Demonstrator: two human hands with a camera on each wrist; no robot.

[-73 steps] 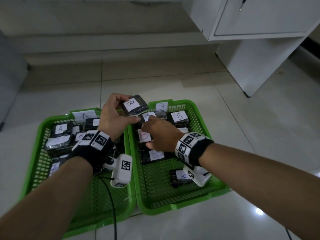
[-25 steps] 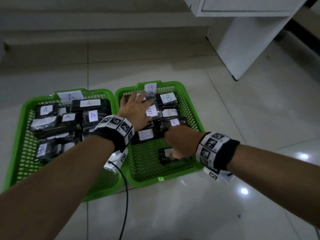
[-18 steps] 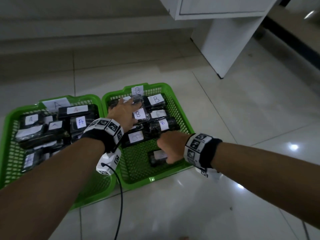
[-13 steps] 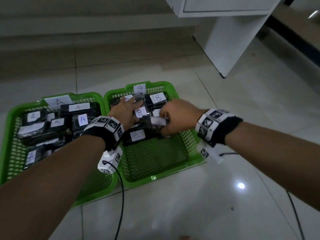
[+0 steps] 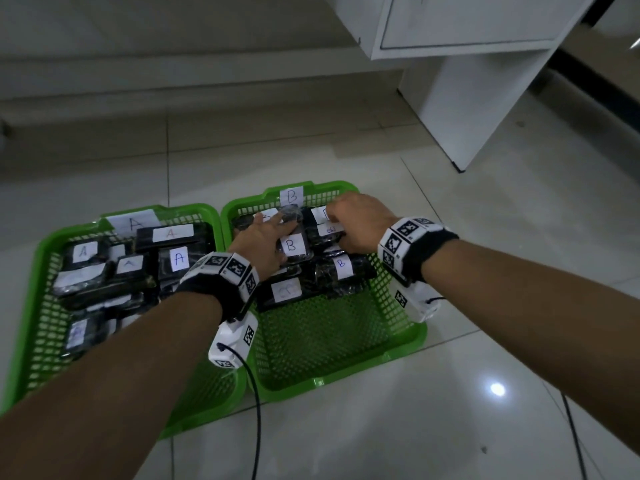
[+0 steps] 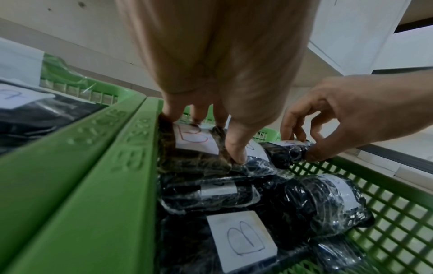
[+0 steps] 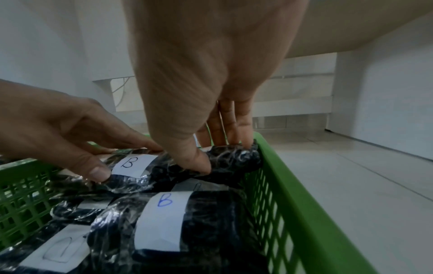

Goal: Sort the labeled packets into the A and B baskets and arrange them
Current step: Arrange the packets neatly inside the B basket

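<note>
Two green baskets stand side by side on the floor. The A basket [image 5: 41,258] on the left holds several black packets with A labels. The B basket [image 5: 415,341] on the right holds several with B labels. My left hand [image 5: 263,237] lies on the far-left packets of the B basket. Its fingers and thumb [image 6: 236,153] curl round a packet with a red B label [image 6: 192,139]. My right hand [image 5: 356,220] grips a small B packet [image 7: 234,157] between thumb and fingers, at the far right wall of the B basket.
A white cabinet [image 5: 467,98] stands on the tiled floor beyond the baskets to the right. A black cable [image 5: 256,410] hangs from my left wrist over the basket rims. Green mesh [image 5: 322,341] shows in the near half of the B basket.
My right hand took a packet from the near part of the B basket and carried it to the far right corner. The left hand stayed on the far-left packets.
</note>
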